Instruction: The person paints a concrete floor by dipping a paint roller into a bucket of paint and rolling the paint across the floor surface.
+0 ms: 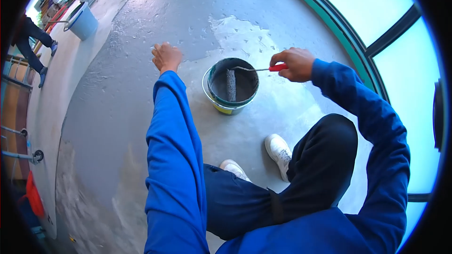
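Observation:
My right hand is closed around the red handle of a paint roller. The roller's grey-coated sleeve rests inside a dark bucket, against the grey material in it. A wire bail and a patch of yellow label show on the bucket's outside. To the left of the bucket, my left hand hangs over the floor with its fingers curled in, and I see nothing in it. Wet-looking grey coating covers the floor beneath that hand, while a paler uncoated patch lies beyond the bucket.
My white shoes stand just below the bucket. Along the right runs a green-framed window wall. At upper left are a white bucket, another person's legs and piled materials. Metal tubing with casters and an orange object line the left edge.

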A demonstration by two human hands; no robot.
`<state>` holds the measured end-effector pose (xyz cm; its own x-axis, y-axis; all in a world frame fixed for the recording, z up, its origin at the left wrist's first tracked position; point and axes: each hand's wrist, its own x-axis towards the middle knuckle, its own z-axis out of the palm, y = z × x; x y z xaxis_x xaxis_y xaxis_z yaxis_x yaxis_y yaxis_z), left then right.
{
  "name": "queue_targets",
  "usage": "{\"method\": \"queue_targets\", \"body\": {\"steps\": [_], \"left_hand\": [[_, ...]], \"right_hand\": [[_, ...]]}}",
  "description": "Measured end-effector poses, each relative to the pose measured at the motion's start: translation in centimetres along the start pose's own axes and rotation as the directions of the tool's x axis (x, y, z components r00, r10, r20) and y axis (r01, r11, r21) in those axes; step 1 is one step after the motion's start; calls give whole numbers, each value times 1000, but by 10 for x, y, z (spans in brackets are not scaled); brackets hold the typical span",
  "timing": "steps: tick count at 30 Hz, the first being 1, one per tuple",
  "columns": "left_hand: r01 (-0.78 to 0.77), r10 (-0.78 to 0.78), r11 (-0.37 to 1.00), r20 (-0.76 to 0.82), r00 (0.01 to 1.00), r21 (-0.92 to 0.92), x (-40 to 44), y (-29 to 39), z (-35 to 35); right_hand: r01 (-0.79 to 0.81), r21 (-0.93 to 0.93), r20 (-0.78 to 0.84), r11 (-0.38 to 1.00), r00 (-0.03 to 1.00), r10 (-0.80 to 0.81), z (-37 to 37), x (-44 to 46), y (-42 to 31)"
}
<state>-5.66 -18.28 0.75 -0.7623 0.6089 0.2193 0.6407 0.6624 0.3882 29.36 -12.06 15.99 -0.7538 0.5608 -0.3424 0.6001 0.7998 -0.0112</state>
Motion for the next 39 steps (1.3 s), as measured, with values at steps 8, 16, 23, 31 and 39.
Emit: {"method": "queue_targets", "body": {"steps": [8, 16, 23, 31, 39], "left_hand": [[46, -43, 996, -42, 998, 79, -3, -51, -12], [128, -122, 982, -49, 991, 138, 1, -64, -21], [141, -138, 982, -36, 990, 126, 0, -55, -25], [186, -185, 961, -21, 982, 204, -6, -75, -32], [203, -201, 947, -36, 979, 249, -12, -84, -36]], "right_hand": [[35, -73, 150, 997, 988, -23, 24, 62, -11], [80, -60, 54, 995, 996, -77, 26, 44, 0], [101, 239, -205, 966, 977, -52, 52, -16, 49], [56, 721, -177, 690, 979, 106, 107, -51, 83], [-140, 985, 137, 104, 990, 33, 146, -61, 92]]}}
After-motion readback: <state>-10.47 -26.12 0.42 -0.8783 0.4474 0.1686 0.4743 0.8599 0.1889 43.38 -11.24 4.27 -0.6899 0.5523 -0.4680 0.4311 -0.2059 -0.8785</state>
